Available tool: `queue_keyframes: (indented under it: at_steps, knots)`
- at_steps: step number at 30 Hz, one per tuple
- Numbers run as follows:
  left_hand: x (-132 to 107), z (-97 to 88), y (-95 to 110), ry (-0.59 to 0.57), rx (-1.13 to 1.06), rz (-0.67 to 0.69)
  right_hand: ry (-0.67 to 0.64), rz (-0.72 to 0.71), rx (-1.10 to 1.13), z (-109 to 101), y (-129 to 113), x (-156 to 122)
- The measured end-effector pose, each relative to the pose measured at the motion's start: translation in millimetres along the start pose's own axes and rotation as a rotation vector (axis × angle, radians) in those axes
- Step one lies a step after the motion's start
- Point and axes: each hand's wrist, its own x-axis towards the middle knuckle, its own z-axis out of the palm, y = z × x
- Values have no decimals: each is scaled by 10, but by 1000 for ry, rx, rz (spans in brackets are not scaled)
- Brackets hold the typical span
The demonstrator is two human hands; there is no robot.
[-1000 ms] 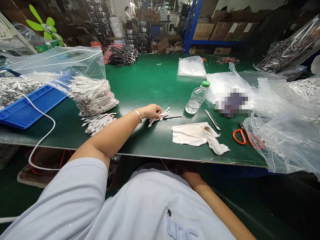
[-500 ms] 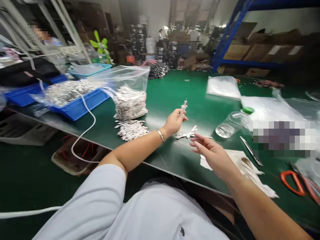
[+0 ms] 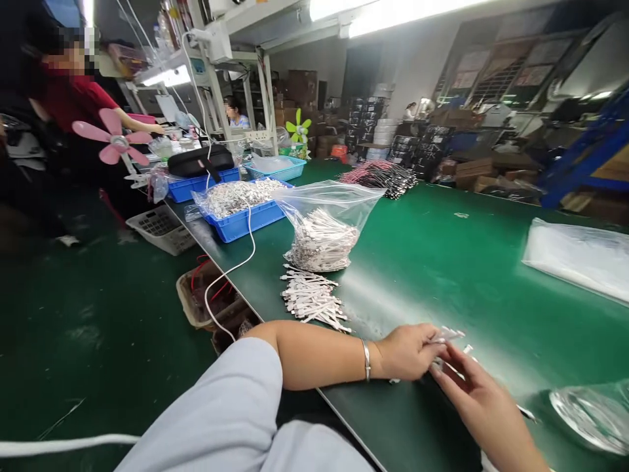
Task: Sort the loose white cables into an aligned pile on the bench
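My left hand (image 3: 405, 351) rests on the green table (image 3: 466, 262), fingers pinched on a small white connector piece (image 3: 448, 335). A silver bracelet sits on that wrist. My right hand (image 3: 474, 393) is just to its right, fingers half curled and touching the same small white pieces on the table. A loose pile of white connector pieces (image 3: 314, 301) lies to the left of my left hand. Behind it stands an open clear bag (image 3: 327, 226) full of the same pieces.
Blue trays (image 3: 240, 219) with more parts and a white cable (image 3: 236, 262) line the left edge. Dark cable bundles (image 3: 383, 177) lie at the far end, a white bag (image 3: 580, 255) at right, a clear bottle (image 3: 590, 413) lower right. People work by shelving at far left.
The view has swung left and up. My left hand has come down to the table with the piece, and my right hand has closed in to meet it.
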Motion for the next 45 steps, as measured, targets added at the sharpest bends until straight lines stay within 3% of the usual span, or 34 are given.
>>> queue_keyframes:
  at_steps: [4, 7, 12, 15, 18, 22, 27, 31, 35, 39, 45]
  knots:
    - [-87, -15, 182, 68, 33, 193, 26, 6, -156, -54, -51, -113]
    - [-159, 4, 285, 131, 84, 238, 74, -8, -184, -49, -120, -128]
    - [-315, 87, 430, 54, 193, 291, -1, -44, -197, -15, -63, -113]
    - [-396, 122, 512, 30, 214, 280, 7, -27, -100, 2, -62, -149]
    - [-420, 135, 546, 84, 180, 260, -75, 31, 89, 48, -186, -219]
    - [-361, 175, 479, 118, -70, 184, -122, 173, 280, 121, -427, -290]
    - [-189, 200, 364, 235, -489, 92, -276, 281, 177, 107, -598, -272]
    - [-24, 31, 354, 316, -743, -40, -281, 309, 62, -22, -604, -224]
    - [78, -167, 355, 430, -766, -154, -250, 292, 51, -184, -529, -159]
    - [71, -110, 282, 259, -701, -218, -19, 270, 95, -180, -471, -114]
    - [-70, 126, 210, -20, -565, -288, -36, 206, 70, -66, -383, -110]
